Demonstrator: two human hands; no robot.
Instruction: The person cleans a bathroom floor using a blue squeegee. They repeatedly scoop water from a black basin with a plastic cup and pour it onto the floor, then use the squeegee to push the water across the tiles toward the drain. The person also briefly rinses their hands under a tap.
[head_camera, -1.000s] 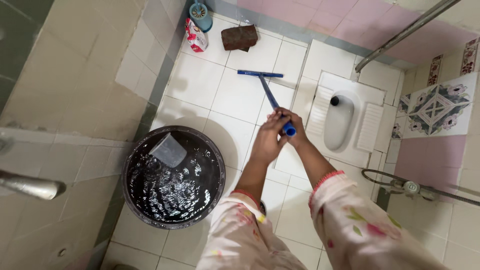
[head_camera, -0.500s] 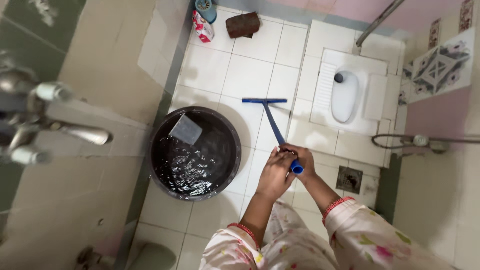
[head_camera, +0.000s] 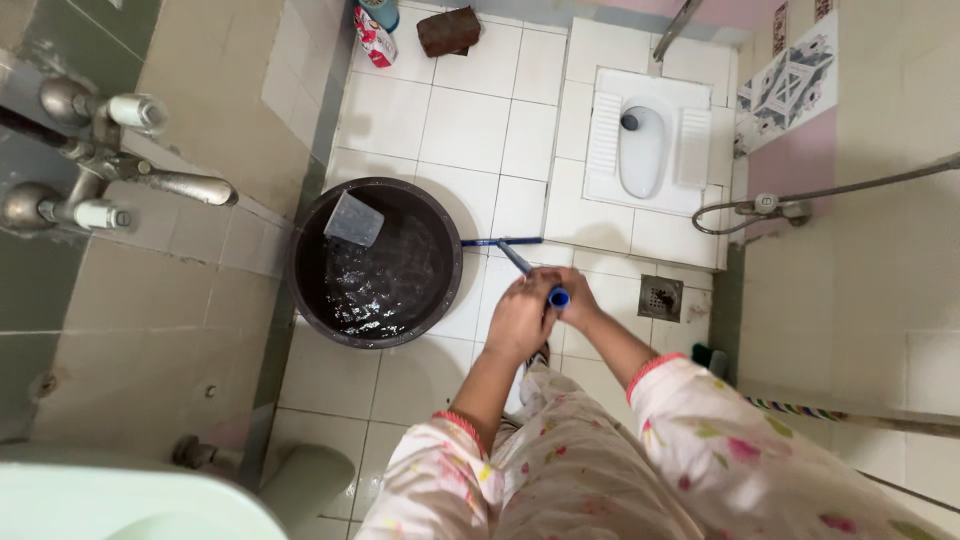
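A: What are the 2 hands doing?

B: Both are clenched round the top of the blue squeegee (head_camera: 520, 262). The left hand (head_camera: 518, 318) wraps the handle lower down; the right hand (head_camera: 575, 298) grips just at the blue end cap.

A: And where does the squeegee sit?

B: Its handle slants up toward 11 o'clock from the hands, and the blade lies flat on the white tiled floor (head_camera: 465, 125), right beside the rim of the dark tub of water (head_camera: 372, 262) at its 3 o'clock side.

A: Which step would you call this?

B: I'd judge it a wiping stroke on the wet floor, blade close to the person's feet.

A: What does the next move call for?

B: Probably keeping the blade pressed flat and steering it clear of the tub, perhaps toward the floor drain (head_camera: 660, 297) at 3 o'clock of the hands. The squat toilet (head_camera: 643, 150) lies at 1 o'clock.
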